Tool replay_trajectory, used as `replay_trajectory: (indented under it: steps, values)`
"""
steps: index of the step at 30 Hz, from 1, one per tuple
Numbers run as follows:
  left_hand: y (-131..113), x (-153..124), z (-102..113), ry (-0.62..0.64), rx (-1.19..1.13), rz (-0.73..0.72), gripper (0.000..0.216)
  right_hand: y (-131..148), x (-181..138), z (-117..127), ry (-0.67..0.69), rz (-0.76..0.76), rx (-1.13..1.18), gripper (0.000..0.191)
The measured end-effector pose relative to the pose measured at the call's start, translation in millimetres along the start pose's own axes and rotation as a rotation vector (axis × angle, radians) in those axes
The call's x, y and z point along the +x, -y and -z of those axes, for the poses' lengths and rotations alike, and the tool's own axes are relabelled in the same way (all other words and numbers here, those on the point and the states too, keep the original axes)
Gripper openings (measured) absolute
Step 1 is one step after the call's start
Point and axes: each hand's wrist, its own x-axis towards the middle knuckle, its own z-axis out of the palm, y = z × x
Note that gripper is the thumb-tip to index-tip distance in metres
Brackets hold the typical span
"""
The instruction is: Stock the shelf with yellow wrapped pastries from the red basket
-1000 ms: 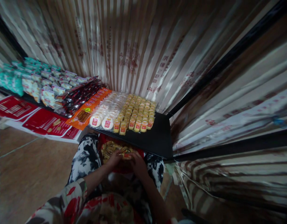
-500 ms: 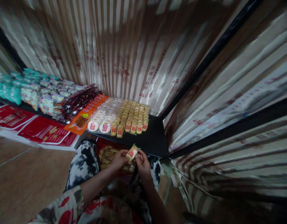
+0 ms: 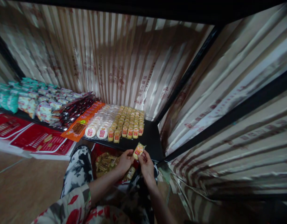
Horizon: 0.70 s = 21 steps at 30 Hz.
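Note:
A small yellow wrapped snack (image 3: 138, 150) with a red and orange label is pinched between my two hands above the shelf's front edge. My left hand (image 3: 126, 161) grips its left end, and my right hand (image 3: 146, 161) holds its lower right end. Below my hands, between my knees, a red bag or box holds loose yellow wrapped snacks (image 3: 103, 163). On the black shelf (image 3: 150, 140), rows of similar yellow snacks (image 3: 128, 124) stand just beyond my hands.
Left of the yellow rows lie round white wrapped crackers (image 3: 102, 132), an orange packet (image 3: 79, 127), dark red packets (image 3: 73, 113), white packets (image 3: 44, 109) and green packets (image 3: 11, 99). Red printed boxes (image 3: 40, 138) sit below. A striped curtain (image 3: 134, 62) and black bars (image 3: 187, 74) surround the shelf.
Both hands have moved slightly right with the yellow wrapped snack, which now sits more upright, its label facing me. The camera view has shifted, so the shelf appears lower and further left.

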Motion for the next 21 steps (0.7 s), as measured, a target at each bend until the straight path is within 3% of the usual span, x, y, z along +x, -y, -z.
replay_trajectory:
  steps: [12, 21]
  values:
    - [-16.2, 37.1, -29.2, 0.052, 0.027, -0.047, 0.037, -7.5, 86.9, 12.7, -0.164, 0.145, -0.361, 0.046]
    - [-11.2, 74.1, -51.4, 0.043, 0.016, -0.052, 0.044, -4.6, 120.8, 5.2, -0.189, 0.191, -0.484, 0.044]
